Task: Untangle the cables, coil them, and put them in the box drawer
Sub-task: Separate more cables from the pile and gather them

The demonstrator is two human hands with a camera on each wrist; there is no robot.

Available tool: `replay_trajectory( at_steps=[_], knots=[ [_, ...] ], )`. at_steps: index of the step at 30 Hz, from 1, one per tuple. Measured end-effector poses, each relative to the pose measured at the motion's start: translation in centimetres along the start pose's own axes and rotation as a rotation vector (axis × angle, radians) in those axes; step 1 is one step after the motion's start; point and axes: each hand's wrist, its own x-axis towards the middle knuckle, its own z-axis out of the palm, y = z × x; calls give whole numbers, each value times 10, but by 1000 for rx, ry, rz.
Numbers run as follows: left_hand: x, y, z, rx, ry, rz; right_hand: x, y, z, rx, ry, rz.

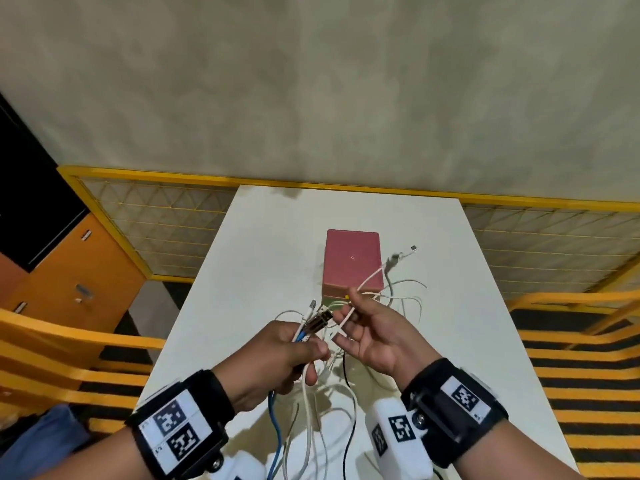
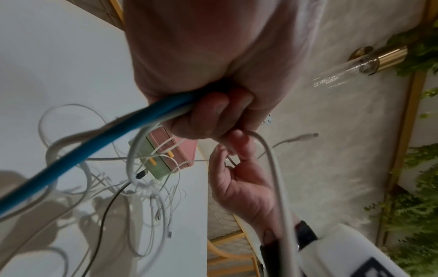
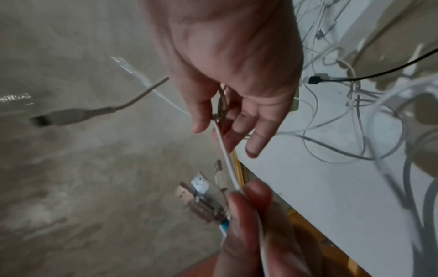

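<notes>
While my left hand [image 1: 284,355] fists a cable bundle [image 1: 311,323], plugs pointing up | my right hand [image 1: 372,327], palm up, pinches one white cable [image 3: 225,155] | loose cables [image 1: 322,410] trail on the table [image 1: 450,341] | pink box [image 1: 353,259] beyond my hands

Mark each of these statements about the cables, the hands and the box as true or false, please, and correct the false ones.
1. The left hand grips a bundle of cables that includes a blue cable. True.
2. The right hand is empty. False: it holds a thin white cable between its fingers.
3. The pink box stands on the white table. True.
4. All cables are coiled inside the box. False: they lie tangled on the table and in the hands.
5. A black cable is among the tangle. True.
</notes>
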Motion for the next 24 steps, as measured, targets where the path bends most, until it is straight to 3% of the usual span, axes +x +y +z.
replay_trajectory(
  at_steps=[3,8,18,24],
  knots=[
    [0,0,8,-61,-1,0,0,-1,5,79,-17,5],
    [9,-1,14,-168,68,18,-10,5,-4,22,-220,93],
    [22,-1,16,-145,114,16,-10,4,-17,43,-78,-33],
    [27,-5,25,-79,89,78,-12,13,0,9,-116,58]
  ],
)
